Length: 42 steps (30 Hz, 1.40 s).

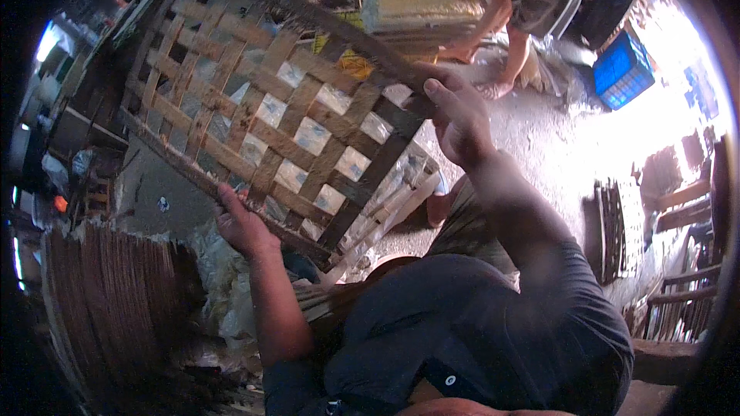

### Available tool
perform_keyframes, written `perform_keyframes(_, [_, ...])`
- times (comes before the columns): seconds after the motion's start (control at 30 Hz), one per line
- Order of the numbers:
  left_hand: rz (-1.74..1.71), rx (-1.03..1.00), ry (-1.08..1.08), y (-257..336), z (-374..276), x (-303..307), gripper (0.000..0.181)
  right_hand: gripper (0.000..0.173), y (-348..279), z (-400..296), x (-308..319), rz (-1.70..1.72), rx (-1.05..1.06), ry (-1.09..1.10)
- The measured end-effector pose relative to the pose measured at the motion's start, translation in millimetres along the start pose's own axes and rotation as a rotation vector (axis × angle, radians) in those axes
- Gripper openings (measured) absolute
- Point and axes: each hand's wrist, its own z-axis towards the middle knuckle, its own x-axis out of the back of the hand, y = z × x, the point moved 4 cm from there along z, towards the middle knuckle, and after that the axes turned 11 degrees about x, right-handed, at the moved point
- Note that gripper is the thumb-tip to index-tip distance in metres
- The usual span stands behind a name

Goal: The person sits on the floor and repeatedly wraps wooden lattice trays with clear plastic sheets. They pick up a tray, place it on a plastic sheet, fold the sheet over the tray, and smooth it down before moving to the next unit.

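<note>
A rectangular rack of flat woven slats (295, 92) with a dark frame is held up, tilted, before me. My left hand (245, 225) grips its lower long edge, thumb on top. My right hand (459, 115) holds the rack's right corner, with the thumb over the frame. Through the lattice openings, clear plastic wrapping shows behind the rack. A plastic-covered stack (399, 185) lies below its right end, close to my knees.
A person (491, 17) bends beside a yellowish block (425, 6) at the top. A blue plastic crate (624, 72) is at the upper right. Stacked thin brown sheets (121, 294) stand at the lower left, beside crumpled plastic film (231, 283). Wooden racks (618, 231) lean at the right.
</note>
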Motion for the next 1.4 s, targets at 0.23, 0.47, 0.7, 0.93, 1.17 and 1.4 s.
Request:
perform_keyframes(0.23, [0.233,-0.010,0.071,-8,0,10,0.046,0.054,68,-8,63,0.341,-0.432,-0.125])
perform_keyframes(0.47, [0.328,0.062,0.078,-3,0,1,0.039,0.045,89,-10,72,0.351,-0.470,-0.033])
perform_keyframes(0.7, [0.336,0.008,0.078,-23,21,15,0.039,0.037,108,-11,82,0.359,-0.539,0.006])
perform_keyframes(0.93, [0.295,-0.113,0.072,-18,18,7,0.045,0.038,115,-12,88,0.264,-0.550,-0.098])
perform_keyframes(1.17, [0.390,-0.013,0.018,-13,39,15,0.039,0.044,93,-9,79,-0.075,-0.596,-0.273])
perform_keyframes(1.4, [0.519,-0.057,-0.017,-18,49,1,0.044,0.058,76,0,77,-0.290,-0.569,-0.489])
